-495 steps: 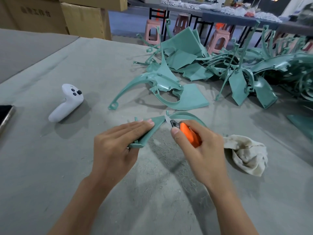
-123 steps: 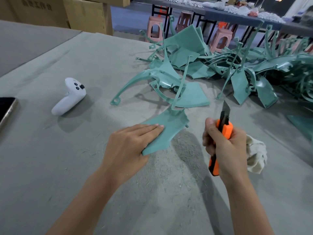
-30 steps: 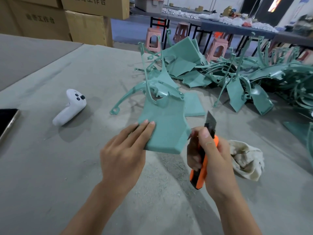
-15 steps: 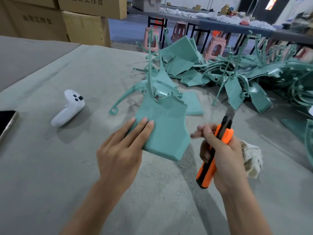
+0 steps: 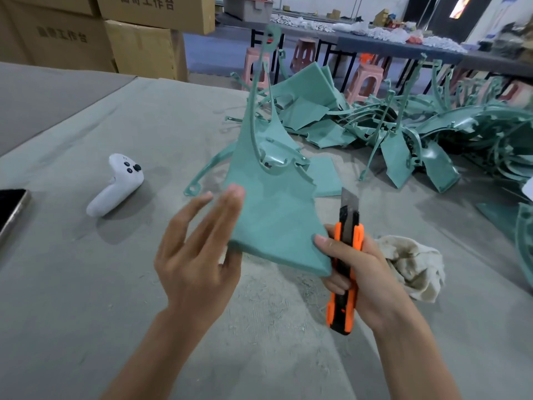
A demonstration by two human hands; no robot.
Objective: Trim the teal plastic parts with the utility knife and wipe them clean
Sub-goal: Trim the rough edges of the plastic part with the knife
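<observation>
Half a second on, our right hand (image 5: pixel 366 272) has crossed to the teal part (image 5: pixel 274 215); our left hand (image 5: pixel 196 255) has slid to its left edge. The part stands tilted above the table (image 5: pixel 86 284): left fingers straight, right fist wrapped round the utility knife (image 5: pixel 350 232), thumb pinning the lower right corner. We judge this a regrip between cuts. Next: present an untrimmed edge, blade clear of fingers. Room lies leftward; rag (image 5: pixel 412 264) and parts pile (image 5: pixel 432 134) crowd the right.

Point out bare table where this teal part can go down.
Bare table lies between the white controller and the left hand, and beyond the controller toward the cardboard boxes. Crowded: the pile of teal parts at far right, and the rag beside the right hand.
</observation>
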